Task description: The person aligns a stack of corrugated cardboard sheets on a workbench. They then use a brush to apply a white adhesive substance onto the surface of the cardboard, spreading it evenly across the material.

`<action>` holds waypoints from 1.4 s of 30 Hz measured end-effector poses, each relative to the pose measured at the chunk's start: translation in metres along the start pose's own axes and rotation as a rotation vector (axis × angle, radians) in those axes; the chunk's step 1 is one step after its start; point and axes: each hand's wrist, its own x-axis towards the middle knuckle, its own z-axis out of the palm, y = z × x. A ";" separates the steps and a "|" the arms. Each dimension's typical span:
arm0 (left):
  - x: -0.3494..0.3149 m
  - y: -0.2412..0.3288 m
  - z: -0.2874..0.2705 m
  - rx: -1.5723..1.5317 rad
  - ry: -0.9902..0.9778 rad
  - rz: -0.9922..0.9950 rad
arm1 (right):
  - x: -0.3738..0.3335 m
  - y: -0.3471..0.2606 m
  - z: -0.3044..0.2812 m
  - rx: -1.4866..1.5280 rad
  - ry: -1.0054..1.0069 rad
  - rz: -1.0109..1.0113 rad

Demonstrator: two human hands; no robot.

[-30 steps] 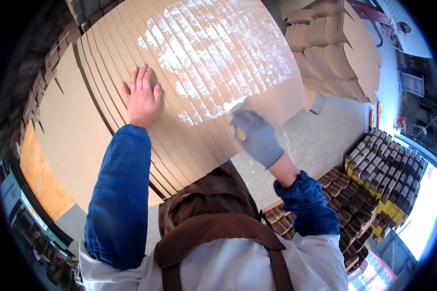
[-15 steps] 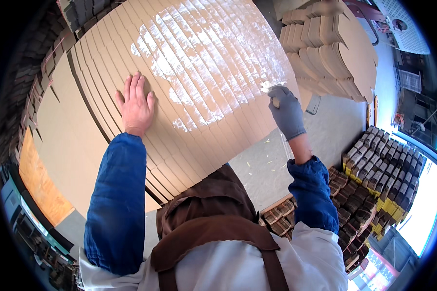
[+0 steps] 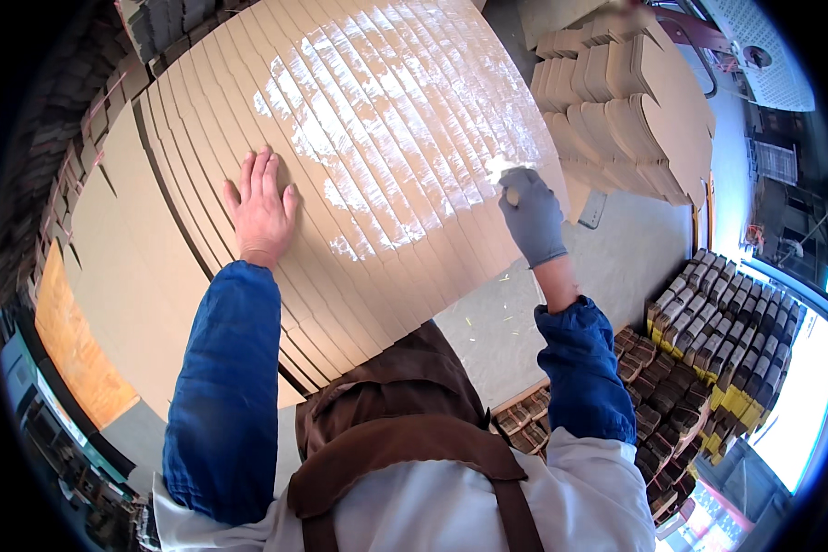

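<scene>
Overlapping tan cardboard sheets (image 3: 368, 313) lie fanned out before me, their edges making slanting rows. White paste (image 3: 340, 120) is spread in brushed streaks over their middle and far part. Bare and flat, my left hand (image 3: 262, 216) rests open on the unpasted sheets left of the streaks. My right hand (image 3: 531, 219), in a grey glove, is closed round what looks like a brush (image 3: 513, 196); only its pale handle end shows. Thick white paste (image 3: 501, 167) sits at its tip, against the right part of the sheets. The rest of the brush is hidden by the glove.
Stacks of cut cardboard (image 3: 616, 120) stand at the far right. Bundled dark pieces (image 3: 727, 322) with yellow parts are piled on the right, beside brown bundles (image 3: 653, 396). A wooden board (image 3: 78, 336) stands at the left. Scraps dot the grey floor (image 3: 488, 322).
My right hand has moved slightly left with the brush, and the paste at its tip has shifted with it. My left hand stays flat on the cardboard.
</scene>
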 end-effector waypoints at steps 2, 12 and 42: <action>-0.001 -0.001 -0.002 0.009 -0.007 -0.005 | -0.003 -0.023 0.010 0.102 0.062 -0.108; 0.006 -0.001 -0.001 -0.038 0.018 -0.007 | 0.028 -0.062 0.034 0.211 0.104 -0.372; 0.003 0.003 -0.013 -0.064 -0.108 -0.057 | 0.208 -0.084 0.063 0.102 -0.017 -0.301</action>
